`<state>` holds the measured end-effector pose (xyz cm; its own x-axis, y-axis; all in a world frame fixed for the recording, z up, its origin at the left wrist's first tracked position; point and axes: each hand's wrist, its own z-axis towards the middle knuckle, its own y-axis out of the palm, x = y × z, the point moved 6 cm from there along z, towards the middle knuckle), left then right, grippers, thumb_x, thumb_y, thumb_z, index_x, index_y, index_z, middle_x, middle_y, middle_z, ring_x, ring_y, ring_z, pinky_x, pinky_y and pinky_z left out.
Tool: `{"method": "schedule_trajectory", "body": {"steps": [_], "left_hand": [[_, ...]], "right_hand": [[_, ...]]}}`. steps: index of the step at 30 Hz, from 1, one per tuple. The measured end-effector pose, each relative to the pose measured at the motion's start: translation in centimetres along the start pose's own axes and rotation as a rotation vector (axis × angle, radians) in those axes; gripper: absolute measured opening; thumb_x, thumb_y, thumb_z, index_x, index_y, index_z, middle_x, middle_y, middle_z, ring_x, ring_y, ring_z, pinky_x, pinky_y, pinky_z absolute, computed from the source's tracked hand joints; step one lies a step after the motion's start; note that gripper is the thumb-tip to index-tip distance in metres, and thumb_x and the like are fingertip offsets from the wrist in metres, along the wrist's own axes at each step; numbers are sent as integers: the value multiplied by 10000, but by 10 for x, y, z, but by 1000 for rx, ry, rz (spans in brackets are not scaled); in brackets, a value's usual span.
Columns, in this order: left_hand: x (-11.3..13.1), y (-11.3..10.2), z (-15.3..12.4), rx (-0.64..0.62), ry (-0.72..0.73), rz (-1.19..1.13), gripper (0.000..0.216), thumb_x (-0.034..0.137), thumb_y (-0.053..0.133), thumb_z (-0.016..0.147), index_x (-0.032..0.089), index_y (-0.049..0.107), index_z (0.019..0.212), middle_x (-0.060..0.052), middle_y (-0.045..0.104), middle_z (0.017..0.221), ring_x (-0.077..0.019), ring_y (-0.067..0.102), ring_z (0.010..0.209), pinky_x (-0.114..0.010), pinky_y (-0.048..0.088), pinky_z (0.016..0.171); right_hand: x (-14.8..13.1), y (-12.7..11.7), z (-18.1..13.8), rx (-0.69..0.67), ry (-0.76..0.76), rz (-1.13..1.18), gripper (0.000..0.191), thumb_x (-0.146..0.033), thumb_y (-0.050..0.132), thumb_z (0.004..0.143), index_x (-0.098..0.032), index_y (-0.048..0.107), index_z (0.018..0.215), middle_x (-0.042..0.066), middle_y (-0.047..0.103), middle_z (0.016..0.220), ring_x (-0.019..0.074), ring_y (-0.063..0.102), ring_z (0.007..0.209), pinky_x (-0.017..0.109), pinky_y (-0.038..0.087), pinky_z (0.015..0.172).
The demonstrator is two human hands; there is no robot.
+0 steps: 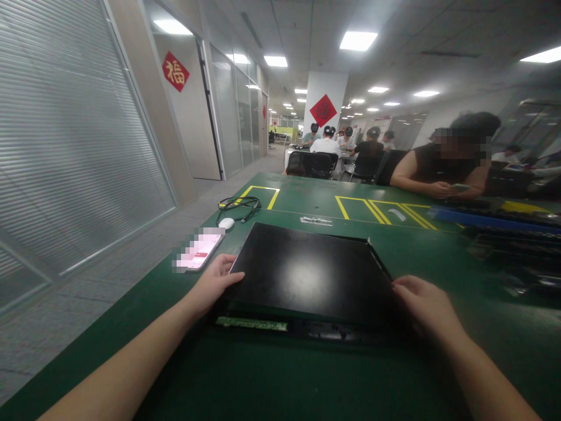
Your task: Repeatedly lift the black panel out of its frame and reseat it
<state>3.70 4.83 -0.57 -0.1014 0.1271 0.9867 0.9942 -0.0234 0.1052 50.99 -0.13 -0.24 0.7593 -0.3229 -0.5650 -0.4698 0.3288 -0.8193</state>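
A flat black display panel (272, 263) with a glossy, light-reflecting face lies in front of me, between both hands. A green circuit board strip (252, 324) shows along its near edge, beside a dark strip. My left hand (219, 279) grips the panel's left edge, thumb on top and fingers partly hidden at the side. My right hand (423, 298) pinches the right edge near its front corner, where a thin dark frame (380, 261) stands a little apart from the panel. The undersides of the fingers are hidden.
A phone (202, 250), a white mouse-like object (227, 223) and a coiled black cable (241, 204) lie left on the green table (109, 345). Silvery strips (316, 221) lie beyond the panel. Dark parts and a blue bar (477, 218) occupy the right. A person (421, 169) sits across, holding a phone.
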Motion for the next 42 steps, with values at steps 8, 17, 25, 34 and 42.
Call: {"method": "schedule_trajectory", "body": {"steps": [8, 17, 25, 34, 42], "left_hand": [[2, 2, -3, -1, -24, 21, 464, 237, 829, 615, 215, 525, 964, -56, 762, 958, -293, 748, 923, -368, 571, 738], [2, 2, -3, 10, -18, 23, 490, 253, 851, 599, 212, 532, 969, -60, 765, 949, -300, 743, 929, -368, 572, 731], [2, 3, -3, 7, -6, 28, 477, 243, 843, 608, 208, 529, 965, -59, 770, 946, -294, 745, 929, -371, 567, 753], [-2, -3, 0, 35, -33, 22, 516, 206, 868, 584, 191, 546, 987, -56, 771, 919, -291, 749, 922, -357, 576, 732], [-3, -3, 3, 64, -69, -50, 535, 118, 870, 571, 178, 575, 1012, -88, 791, 993, -294, 754, 966, -317, 600, 700]], "right_hand": [[2, 2, 2, -8, -7, 7, 283, -446, 555, 743, -262, 760, 805, 43, 764, 803, 261, 680, 790, 352, 460, 684], [1, 2, 1, -34, 3, -17, 269, -436, 549, 771, -268, 751, 830, 31, 760, 815, 255, 682, 806, 350, 463, 696], [-6, 2, -4, -93, 10, -46, 283, -454, 536, 780, -278, 749, 842, 27, 762, 862, 264, 678, 852, 356, 457, 723], [-3, 1, 0, -85, 7, -10, 336, -470, 530, 745, -252, 772, 826, 53, 772, 862, 276, 682, 855, 364, 466, 729], [1, -1, 2, -91, 39, 13, 376, -483, 540, 712, -231, 784, 849, 74, 770, 833, 273, 690, 802, 358, 479, 697]]}}
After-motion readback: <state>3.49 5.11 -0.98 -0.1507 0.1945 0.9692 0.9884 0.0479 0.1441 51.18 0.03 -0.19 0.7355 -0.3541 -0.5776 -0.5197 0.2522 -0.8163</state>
